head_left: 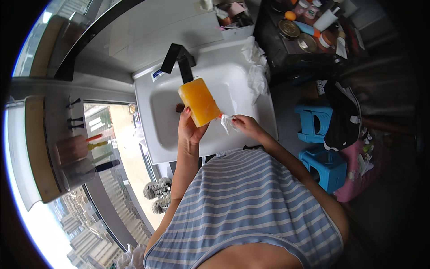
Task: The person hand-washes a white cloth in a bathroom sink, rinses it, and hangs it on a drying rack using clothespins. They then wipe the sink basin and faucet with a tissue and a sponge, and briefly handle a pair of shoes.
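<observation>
An orange-yellow block [200,102] with a smooth, slightly translucent surface is tilted above the basin, perhaps a large bar of soap. My left hand [191,129] grips its lower end, thumb on the left edge. Beside its lower right corner, my right hand [247,124] pinches a crumpled white tissue or thin cloth [229,123]. A small red-orange bit shows between the block and the tissue; I cannot tell what it belongs to. Both hands are over a white sink [231,84]. Beyond the block stands a black angular faucet [185,69].
Crumpled white cloth [257,75] hangs over the sink's right side. A blue-and-white tube [157,74] lies by the faucet. Jars and bottles crowd a dark counter [297,55] at upper right. Blue plastic stools [324,166] stand right, grey sneakers [158,189] lower left, beside a window.
</observation>
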`<state>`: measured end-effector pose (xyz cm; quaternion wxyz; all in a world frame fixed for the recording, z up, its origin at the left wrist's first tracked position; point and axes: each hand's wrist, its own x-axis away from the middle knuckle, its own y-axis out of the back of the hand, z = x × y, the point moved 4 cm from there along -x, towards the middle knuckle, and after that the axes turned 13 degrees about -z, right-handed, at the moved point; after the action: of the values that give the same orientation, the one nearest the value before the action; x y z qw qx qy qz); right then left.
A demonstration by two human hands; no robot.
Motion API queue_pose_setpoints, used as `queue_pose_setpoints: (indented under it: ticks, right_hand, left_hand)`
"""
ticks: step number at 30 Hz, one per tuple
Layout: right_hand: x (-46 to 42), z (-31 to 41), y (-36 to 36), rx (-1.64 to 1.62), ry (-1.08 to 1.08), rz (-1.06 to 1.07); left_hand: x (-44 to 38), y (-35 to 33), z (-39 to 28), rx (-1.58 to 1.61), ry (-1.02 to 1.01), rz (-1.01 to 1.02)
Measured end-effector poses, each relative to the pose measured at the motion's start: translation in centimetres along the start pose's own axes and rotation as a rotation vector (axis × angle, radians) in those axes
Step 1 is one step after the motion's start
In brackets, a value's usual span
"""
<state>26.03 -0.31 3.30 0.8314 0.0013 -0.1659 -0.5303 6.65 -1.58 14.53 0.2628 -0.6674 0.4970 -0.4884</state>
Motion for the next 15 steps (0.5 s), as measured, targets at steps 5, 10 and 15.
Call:
queue_pose_setpoints:
  ticks: [5,10,15]
  right_hand:
    - [1.1,0.4,1.4,-0.029,0.041,-0.056]
    - [1.8,-0.6,2.6,0.024,0.039,-0.083]
    - [2.0,-0.6,3.4,0.022,0.065,-0.052]
  left_hand:
    - [-0.1,-1.9,0.4,-0.297,-0.061,-0.073]
    - [-1.1,-3.4,1.4,-0.481,-0.063,-0.034]
    - [-2.4,-6.3,2.7,-0.587,-0.073,-0.039]
